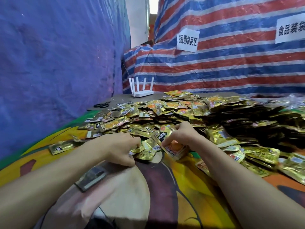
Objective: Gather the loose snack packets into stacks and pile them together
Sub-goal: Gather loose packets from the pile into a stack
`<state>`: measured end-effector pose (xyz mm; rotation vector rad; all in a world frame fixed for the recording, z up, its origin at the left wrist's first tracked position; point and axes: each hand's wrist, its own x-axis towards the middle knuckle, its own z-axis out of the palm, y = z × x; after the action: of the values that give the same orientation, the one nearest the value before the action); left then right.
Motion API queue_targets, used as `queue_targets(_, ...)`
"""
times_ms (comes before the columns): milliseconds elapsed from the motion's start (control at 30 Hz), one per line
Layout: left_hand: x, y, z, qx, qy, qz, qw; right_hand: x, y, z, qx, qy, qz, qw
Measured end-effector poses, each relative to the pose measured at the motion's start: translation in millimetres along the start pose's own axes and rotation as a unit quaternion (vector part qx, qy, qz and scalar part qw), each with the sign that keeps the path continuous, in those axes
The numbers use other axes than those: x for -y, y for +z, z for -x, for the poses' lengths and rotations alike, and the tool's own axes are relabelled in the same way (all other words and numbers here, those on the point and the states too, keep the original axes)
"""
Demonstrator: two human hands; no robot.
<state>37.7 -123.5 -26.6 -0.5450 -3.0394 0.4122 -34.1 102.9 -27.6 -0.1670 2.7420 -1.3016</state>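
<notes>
We sit at a table with a bright cartoon cloth on it. At the back the bare grey tabletop shows. A blue sheet hangs on the left. A red, white and blue striped sheet hangs behind the table, with two white paper signs stuck on it.

The near part of the cloth, by our arms, is open. The left edge of the table runs close along the blue sheet.

A big heap of gold snack packets fills the middle and back of the table. On the right, the packets lie in thick rows. One packet lies alone on the left.

Our left hand has curled fingers gripping some gold packets at the front of the heap. Our right hand pinches a small stack with an orange picture, just beside the left hand.

A dark phone lies on the cloth under our left arm. Black scissors and a white router sit at the back, behind the heap.
</notes>
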Motion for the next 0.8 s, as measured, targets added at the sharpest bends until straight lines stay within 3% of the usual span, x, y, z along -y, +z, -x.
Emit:
queue_targets(67, -5, -2, -4, 0.022, -0.017, -0.002, 1.000, -2, -1, 0, -0.001, -0.025, -0.058, 0.998)
queue_targets(200, -2, -18, -9, 0.115, -0.036, 0.103, 0.987, -2, -1, 5, 0.007, -0.085, -0.162, 0.983)
queue_targets(367, -14, -25, -13, 0.091, 0.020, 0.042, 0.995, 0, -8, 6, 0.035, -0.055, -0.245, 0.967)
queue_targets(467, -23, -26, -13, 0.068, 0.056, -0.023, 0.996, -1, -20, 5, -0.015, -0.029, -0.220, 0.975)
queue_targets(600, -29, -16, -14, 0.026, 0.032, -0.051, 0.998, -10, -36, 4, -0.093, -0.026, -0.213, 0.972)
queue_targets(700, -34, -8, -17, -0.050, -0.043, 0.011, 0.998, -16, -37, 4, -0.092, -0.021, -0.119, 0.988)
queue_targets(800, -29, -7, -19, -0.077, -0.157, 0.144, 0.974, -17, -29, 4, -0.078, -0.001, -0.033, 0.996)
